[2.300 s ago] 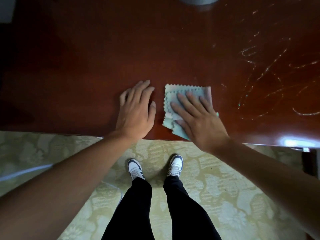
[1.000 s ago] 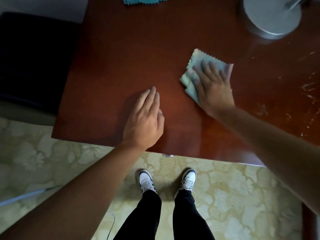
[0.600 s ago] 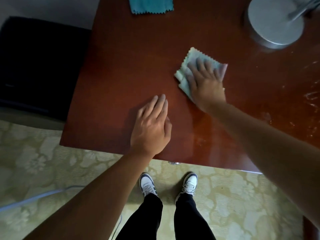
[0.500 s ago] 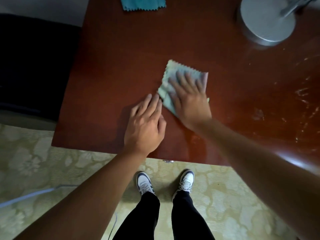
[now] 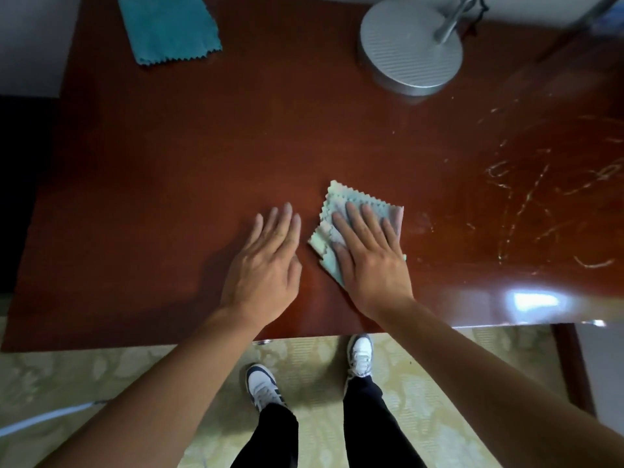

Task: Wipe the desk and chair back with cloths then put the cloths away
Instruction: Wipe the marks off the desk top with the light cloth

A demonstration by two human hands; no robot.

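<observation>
Pressing flat on a folded, pale green cloth (image 5: 341,217) with zigzag-cut edges, the right hand (image 5: 369,255) has its fingers spread and extended, pinning the fabric to the glossy reddish-brown wooden worktop (image 5: 189,157). Just beside it, the left hand (image 5: 266,265) lies open and palm-down on bare wood, gripping nothing. A second, teal cloth (image 5: 169,27) lies flat at the far left corner. A round ribbed metal lamp base (image 5: 410,45) stands far right, near pale scratches (image 5: 540,197).

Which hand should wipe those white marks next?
Right hand: it already presses the pale cloth, and the streaks lie on its side. The left hand is bare.
</observation>
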